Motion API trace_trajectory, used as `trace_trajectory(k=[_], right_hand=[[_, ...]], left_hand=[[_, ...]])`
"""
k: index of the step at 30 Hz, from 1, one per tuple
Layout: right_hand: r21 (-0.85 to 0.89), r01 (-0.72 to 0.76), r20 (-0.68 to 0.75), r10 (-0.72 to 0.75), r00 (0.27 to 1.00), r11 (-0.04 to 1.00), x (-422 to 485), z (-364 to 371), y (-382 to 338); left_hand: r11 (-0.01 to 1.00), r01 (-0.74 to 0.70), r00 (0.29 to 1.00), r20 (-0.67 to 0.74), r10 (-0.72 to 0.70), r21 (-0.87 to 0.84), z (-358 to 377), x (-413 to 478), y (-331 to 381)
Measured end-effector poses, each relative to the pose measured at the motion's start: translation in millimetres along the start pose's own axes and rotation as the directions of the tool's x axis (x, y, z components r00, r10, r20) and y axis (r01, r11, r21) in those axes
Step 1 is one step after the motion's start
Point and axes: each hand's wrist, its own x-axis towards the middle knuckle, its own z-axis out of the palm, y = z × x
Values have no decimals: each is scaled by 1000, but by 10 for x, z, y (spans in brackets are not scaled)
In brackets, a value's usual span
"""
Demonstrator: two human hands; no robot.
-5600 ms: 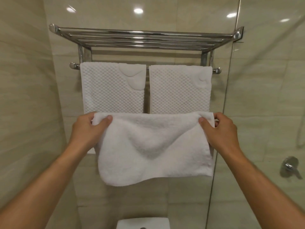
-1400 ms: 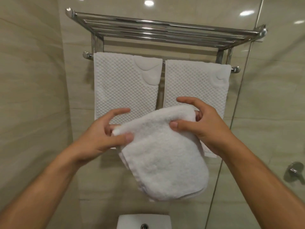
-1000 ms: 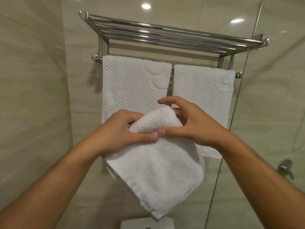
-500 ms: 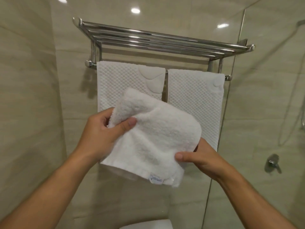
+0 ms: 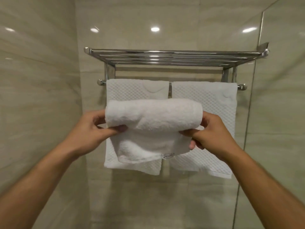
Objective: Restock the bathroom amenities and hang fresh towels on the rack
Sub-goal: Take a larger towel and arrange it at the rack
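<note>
Both hands pinch a folded white towel in front of the chrome rack.

The left hand (image 5: 92, 129) is clamped on the left end of the plush towel (image 5: 153, 123), thumb on the near face and fingers behind; the right hand (image 5: 209, 134) grips the right end the same way. The towel is folded over into a thick roll at the top with a loose flap hanging below, a small label at its lower edge. It looks light, soft and floppy, not slippery, so it will likely sag in the middle; holding both ends of the fold should keep it from unrolling. Behind it, 2 waffle-weave towels (image 5: 128, 95) hang side by side over the lower bar of the rack (image 5: 165, 55), whose top shelf appears bare. No amenity containers are in view.
</note>
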Motion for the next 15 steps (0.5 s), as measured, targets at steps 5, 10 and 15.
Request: trace_trajectory(k=[5, 10, 15], right_hand=[[55, 144, 44, -146, 988, 988, 284, -113, -143], [-18, 340, -4, -340, 940, 940, 556, -194, -305], [-79, 433, 3, -434, 901, 898, 824, -205, -473]], left_hand=[[999, -1, 1000, 10, 2, -37, -21, 174, 269], [985, -168, 984, -61, 166, -29, -100, 411, 425], [961, -267, 963, -14, 269, 77, -279, 670, 514]])
